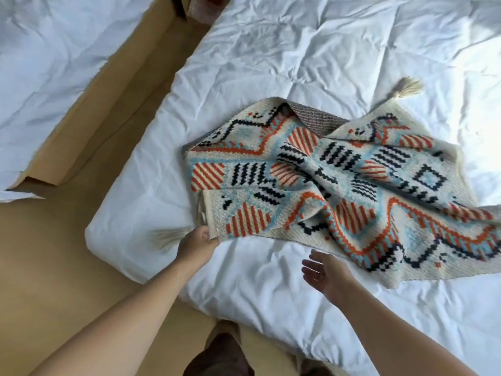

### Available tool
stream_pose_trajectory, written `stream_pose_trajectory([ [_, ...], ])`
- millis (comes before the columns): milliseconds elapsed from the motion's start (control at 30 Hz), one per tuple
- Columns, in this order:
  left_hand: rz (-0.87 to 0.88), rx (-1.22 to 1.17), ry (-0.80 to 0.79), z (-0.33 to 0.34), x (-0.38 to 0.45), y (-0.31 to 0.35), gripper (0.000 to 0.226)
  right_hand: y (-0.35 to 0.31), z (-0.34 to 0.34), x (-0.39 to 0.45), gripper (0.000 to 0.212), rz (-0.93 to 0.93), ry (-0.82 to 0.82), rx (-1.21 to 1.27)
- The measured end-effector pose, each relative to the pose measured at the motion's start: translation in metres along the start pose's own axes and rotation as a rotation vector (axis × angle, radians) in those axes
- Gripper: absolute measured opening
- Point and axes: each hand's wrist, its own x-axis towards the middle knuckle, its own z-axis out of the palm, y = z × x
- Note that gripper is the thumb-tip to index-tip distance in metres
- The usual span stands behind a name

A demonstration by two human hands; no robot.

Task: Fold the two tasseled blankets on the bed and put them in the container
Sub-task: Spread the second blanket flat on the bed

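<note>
A cream blanket (339,180) with orange, light-blue and black patterns lies rumpled on the white bed (311,63), partly folded over itself. One tassel (406,88) sticks up at its far corner, another tassel (165,237) hangs at the near left corner. My left hand (198,244) pinches that near left corner of the blanket. My right hand (325,272) hovers open, palm up, just off the blanket's near edge, touching nothing. Only one blanket shows, and no container is in view.
A second white bed (48,63) stands at the left across a tan floor aisle (54,267). The bed's near corner lies under my left hand. A dark foot or shoe (219,354) shows at the bottom.
</note>
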Motion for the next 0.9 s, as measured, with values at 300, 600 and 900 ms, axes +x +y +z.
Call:
stream_pose_trajectory([
  [300, -0.031, -0.042, 0.066, 0.018, 0.105, -0.005, 0.033, -0.007, 0.094, 0.064, 0.007, 0.075, -0.076, 0.532],
  [600, 0.066, -0.321, 0.244, -0.068, 0.138, 0.064, 0.021, 0.087, 0.043, 0.024, 0.018, 0.167, 0.248, 0.103],
  [900, -0.211, -0.083, 0.044, -0.036, 0.125, 0.014, 0.045, 0.117, 0.049, 0.011, 0.019, -0.043, -0.041, -1.333],
])
